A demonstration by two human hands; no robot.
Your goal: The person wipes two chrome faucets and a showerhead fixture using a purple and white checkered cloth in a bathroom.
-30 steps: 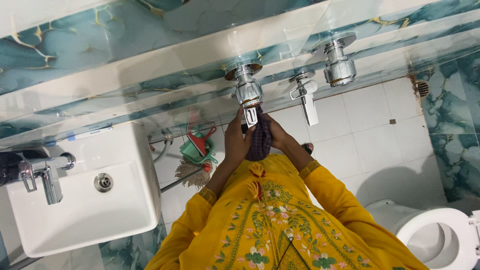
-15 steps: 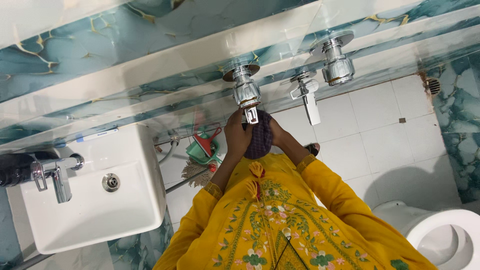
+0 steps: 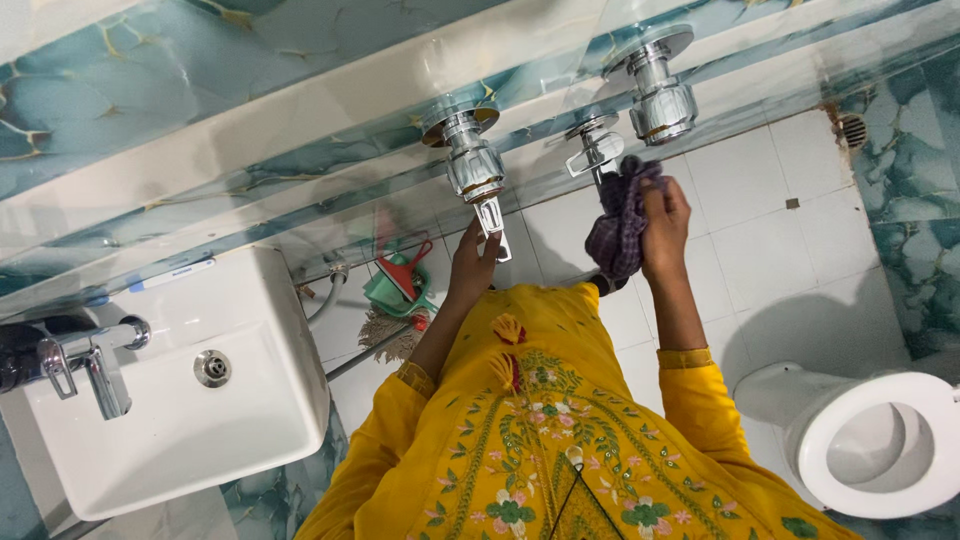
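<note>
Fingers (image 3: 655, 195) of the right hand (image 3: 665, 225) clamp a dark checked cloth (image 3: 618, 225) against the middle tap lever (image 3: 600, 160) — left hand (image 3: 472, 265) fingers pinch the chrome spout (image 3: 492, 222).

The room is brightly and evenly lit, with no hard light source in view. Glossy wall tiles (image 3: 150, 90) carry broad pale glare bands and faint reflections. The chrome taps (image 3: 470, 160) show sharp highlights. Soft shadows lie on the floor (image 3: 750, 230) beside the toilet (image 3: 880, 440). Focus is crisp throughout; straight lines bow slightly toward the edges.
</note>
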